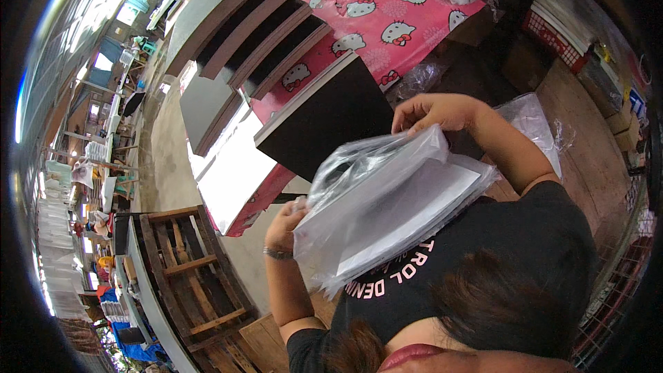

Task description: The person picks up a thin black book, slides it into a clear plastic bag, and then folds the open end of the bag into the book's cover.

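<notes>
Workshop space with distant tables stretches far beyond the left hand [285, 226]. Ahead of both hands, a table in pink cat-print cloth [421, 21] carries stacked black-and-grey flat slabs [259, 34]. Between the hands, before the chest, hangs a flat, whitish bundle of clear crinkled plastic [394, 200]. Bent at the elbow, the left arm reaches up; its fingers pinch the bundle's left edge. The right hand [438, 112], elbow out, curls downward, gripping the upper edge. One large black slab [331, 114] lies just past the bundle. Left of the left hand, concrete floor [162, 145] separates the table from distant workbenches.
</notes>
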Available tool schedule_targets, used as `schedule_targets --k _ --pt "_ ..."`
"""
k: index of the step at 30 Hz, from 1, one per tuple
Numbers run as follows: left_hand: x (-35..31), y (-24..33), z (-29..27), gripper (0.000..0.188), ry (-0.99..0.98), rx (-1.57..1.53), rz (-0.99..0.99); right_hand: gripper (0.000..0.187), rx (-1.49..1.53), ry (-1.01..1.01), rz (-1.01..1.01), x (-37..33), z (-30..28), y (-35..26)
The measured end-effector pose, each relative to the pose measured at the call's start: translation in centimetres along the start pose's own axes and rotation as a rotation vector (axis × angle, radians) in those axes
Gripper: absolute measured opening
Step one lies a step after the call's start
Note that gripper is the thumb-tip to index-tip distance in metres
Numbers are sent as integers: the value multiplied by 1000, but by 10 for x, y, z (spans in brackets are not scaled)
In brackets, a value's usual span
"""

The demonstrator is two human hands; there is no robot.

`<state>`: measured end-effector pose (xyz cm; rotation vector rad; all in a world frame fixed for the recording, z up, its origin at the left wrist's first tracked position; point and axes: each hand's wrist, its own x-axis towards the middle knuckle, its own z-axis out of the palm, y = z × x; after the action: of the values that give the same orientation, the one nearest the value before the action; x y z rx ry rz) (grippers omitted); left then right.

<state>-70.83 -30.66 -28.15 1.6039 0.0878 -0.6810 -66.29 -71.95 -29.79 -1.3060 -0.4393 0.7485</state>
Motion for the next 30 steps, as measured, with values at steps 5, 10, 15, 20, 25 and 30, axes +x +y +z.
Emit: schedule_targets --k 5,10,15,20,25,30 --pt "29 -91 15 26 19 -535 -29 38 398 114 177 5 -21 119" --pt "0 -35 -10 21 -198 -425 202 31 32 49 -81 5 28 10" --pt "-11 17 31 20 122 -52 159 34 -9 -40 -112 12 30 -14" --pt "48 -61 15 21 4 -195 -139 40 201 72 179 17 -11 90" --pt "84 -147 4 23 87 -293 -197 41 -38 262 400 20 -23 141" --pt "78 -199 -7 26 178 35 -273 46 -231 187 162 27 -69 227"
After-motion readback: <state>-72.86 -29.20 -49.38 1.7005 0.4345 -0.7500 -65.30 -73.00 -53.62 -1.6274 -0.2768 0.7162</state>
